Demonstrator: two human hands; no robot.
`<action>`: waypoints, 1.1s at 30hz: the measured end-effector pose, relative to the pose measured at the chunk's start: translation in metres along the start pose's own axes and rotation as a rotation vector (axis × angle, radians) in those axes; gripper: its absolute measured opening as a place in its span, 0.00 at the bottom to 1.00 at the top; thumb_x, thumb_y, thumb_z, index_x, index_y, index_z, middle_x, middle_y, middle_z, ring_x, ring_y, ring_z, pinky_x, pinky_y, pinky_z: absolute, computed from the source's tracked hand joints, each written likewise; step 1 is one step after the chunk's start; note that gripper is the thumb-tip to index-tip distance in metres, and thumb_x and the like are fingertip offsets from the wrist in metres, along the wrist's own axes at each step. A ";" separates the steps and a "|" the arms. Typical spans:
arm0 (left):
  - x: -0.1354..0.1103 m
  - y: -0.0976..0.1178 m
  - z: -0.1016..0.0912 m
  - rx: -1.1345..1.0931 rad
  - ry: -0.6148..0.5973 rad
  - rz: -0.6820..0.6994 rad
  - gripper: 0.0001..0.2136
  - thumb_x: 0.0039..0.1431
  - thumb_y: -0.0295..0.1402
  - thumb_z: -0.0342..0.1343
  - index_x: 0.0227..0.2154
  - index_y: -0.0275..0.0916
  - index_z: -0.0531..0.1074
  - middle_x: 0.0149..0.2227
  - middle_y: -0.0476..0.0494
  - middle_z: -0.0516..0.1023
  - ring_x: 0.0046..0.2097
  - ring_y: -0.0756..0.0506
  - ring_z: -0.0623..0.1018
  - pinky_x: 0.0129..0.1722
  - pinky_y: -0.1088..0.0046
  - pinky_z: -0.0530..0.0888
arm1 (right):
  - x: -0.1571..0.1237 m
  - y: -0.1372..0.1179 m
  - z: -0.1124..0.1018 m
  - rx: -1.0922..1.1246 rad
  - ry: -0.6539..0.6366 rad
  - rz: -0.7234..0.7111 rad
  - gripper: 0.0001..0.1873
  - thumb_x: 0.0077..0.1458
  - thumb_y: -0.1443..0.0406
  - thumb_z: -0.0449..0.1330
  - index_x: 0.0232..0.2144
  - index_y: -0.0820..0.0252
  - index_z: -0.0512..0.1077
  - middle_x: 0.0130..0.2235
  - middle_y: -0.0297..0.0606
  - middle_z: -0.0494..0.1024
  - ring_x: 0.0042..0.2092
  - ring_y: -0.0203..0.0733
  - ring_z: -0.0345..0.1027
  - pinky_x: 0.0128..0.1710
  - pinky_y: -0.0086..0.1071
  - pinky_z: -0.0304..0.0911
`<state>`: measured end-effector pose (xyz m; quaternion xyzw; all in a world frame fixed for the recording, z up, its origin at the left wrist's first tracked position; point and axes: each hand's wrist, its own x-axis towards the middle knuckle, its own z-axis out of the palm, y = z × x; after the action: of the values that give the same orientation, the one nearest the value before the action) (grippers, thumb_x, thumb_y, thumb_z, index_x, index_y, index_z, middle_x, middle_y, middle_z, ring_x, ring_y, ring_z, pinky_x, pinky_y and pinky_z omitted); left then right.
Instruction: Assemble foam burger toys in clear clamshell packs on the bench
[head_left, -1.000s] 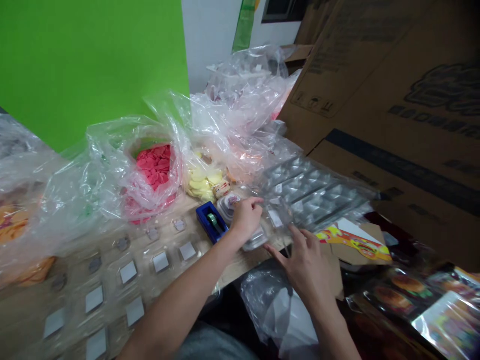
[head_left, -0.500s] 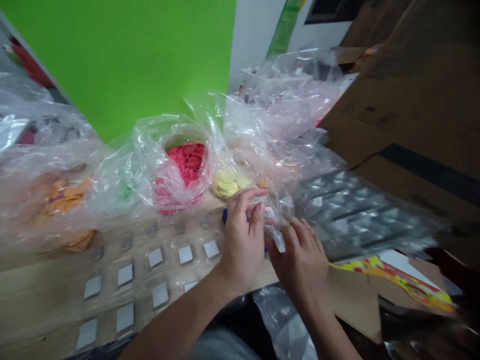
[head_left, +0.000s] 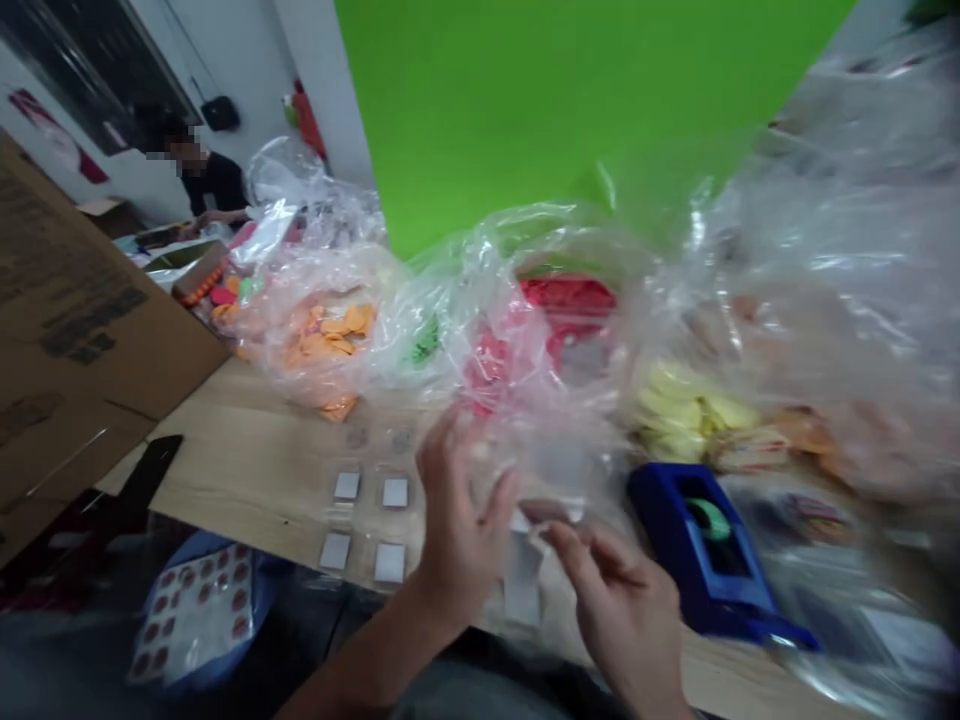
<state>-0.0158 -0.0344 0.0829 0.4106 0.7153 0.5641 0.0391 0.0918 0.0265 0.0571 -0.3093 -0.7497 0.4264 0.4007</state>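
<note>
A clear pack, blurred, its contents unclear, is up near the tabletop's front edge. The right hand pinches it between thumb and finger; the left hand's thumb and fingers stand apart beside it, their grip unclear. Leftward, cases hold white squares. Behind, bags contain orange, green, pink and yellow pieces.

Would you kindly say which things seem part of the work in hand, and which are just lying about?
Likely work things: blurred clear plastic at left hand and right hand; white squares; blue tape dispenser.

Seemingly lying about: cardboard box; sheet with round prints.
</note>
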 end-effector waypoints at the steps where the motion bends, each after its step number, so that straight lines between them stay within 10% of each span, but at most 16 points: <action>1: -0.005 -0.010 -0.013 -0.066 -0.026 -0.210 0.17 0.58 0.31 0.51 0.51 0.42 0.62 0.54 0.39 0.68 0.54 0.42 0.70 0.52 0.60 0.67 | -0.006 -0.005 0.012 0.073 -0.102 0.041 0.13 0.55 0.61 0.56 0.23 0.57 0.75 0.28 0.36 0.81 0.29 0.43 0.75 0.26 0.29 0.69; 5: -0.026 -0.042 -0.075 -0.311 -0.147 -0.778 0.17 0.55 0.37 0.52 0.46 0.37 0.65 0.36 0.44 0.74 0.32 0.49 0.75 0.33 0.72 0.73 | -0.028 -0.023 0.049 0.187 -0.454 0.046 0.16 0.59 0.60 0.52 0.25 0.58 0.75 0.32 0.39 0.81 0.34 0.42 0.75 0.33 0.30 0.71; 10: -0.029 -0.088 -0.182 -0.079 0.301 -0.862 0.34 0.42 0.33 0.61 0.54 0.45 0.56 0.39 0.51 0.66 0.28 0.54 0.73 0.26 0.79 0.71 | -0.029 0.008 0.054 -0.230 -0.451 -0.301 0.16 0.58 0.59 0.55 0.46 0.59 0.70 0.48 0.49 0.75 0.49 0.51 0.69 0.47 0.48 0.65; 14: -0.016 -0.134 -0.241 0.220 0.200 -0.974 0.39 0.46 0.27 0.55 0.61 0.39 0.45 0.30 0.54 0.65 0.22 0.54 0.70 0.22 0.78 0.69 | -0.021 0.062 0.044 -0.647 -0.383 -0.451 0.27 0.52 0.56 0.60 0.53 0.57 0.66 0.56 0.55 0.66 0.57 0.63 0.58 0.52 0.61 0.53; 21: -0.016 -0.188 -0.229 0.413 -0.055 -0.968 0.29 0.52 0.27 0.52 0.58 0.32 0.56 0.25 0.51 0.69 0.24 0.49 0.73 0.25 0.73 0.72 | -0.030 0.079 0.053 -0.736 -0.408 -0.454 0.25 0.53 0.53 0.57 0.50 0.58 0.69 0.60 0.52 0.61 0.62 0.60 0.49 0.59 0.59 0.39; 25: -0.023 -0.195 -0.221 0.628 0.027 -0.874 0.29 0.52 0.30 0.52 0.58 0.30 0.57 0.41 0.33 0.72 0.50 0.34 0.71 0.51 0.50 0.65 | -0.030 0.065 0.068 -0.750 -0.452 -0.501 0.28 0.54 0.54 0.58 0.54 0.60 0.65 0.60 0.53 0.61 0.62 0.59 0.49 0.60 0.58 0.36; 28: -0.034 -0.186 -0.209 0.819 0.046 -0.617 0.25 0.56 0.36 0.50 0.57 0.34 0.61 0.57 0.27 0.59 0.62 0.31 0.55 0.58 0.45 0.51 | -0.029 0.056 0.084 -0.752 -0.569 -0.528 0.36 0.49 0.55 0.63 0.59 0.56 0.59 0.59 0.54 0.63 0.61 0.59 0.52 0.58 0.57 0.42; 33: -0.062 -0.170 -0.175 0.935 -0.340 -0.265 0.24 0.53 0.41 0.56 0.54 0.45 0.66 0.63 0.32 0.52 0.64 0.29 0.51 0.56 0.40 0.52 | -0.028 0.049 0.107 -0.700 -0.711 -0.537 0.35 0.45 0.56 0.66 0.55 0.56 0.64 0.52 0.57 0.71 0.55 0.58 0.64 0.55 0.55 0.53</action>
<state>-0.1582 -0.2141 -0.0223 0.3759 0.9205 0.0993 0.0381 0.0189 -0.0164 -0.0300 -0.0596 -0.9875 0.1132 0.0916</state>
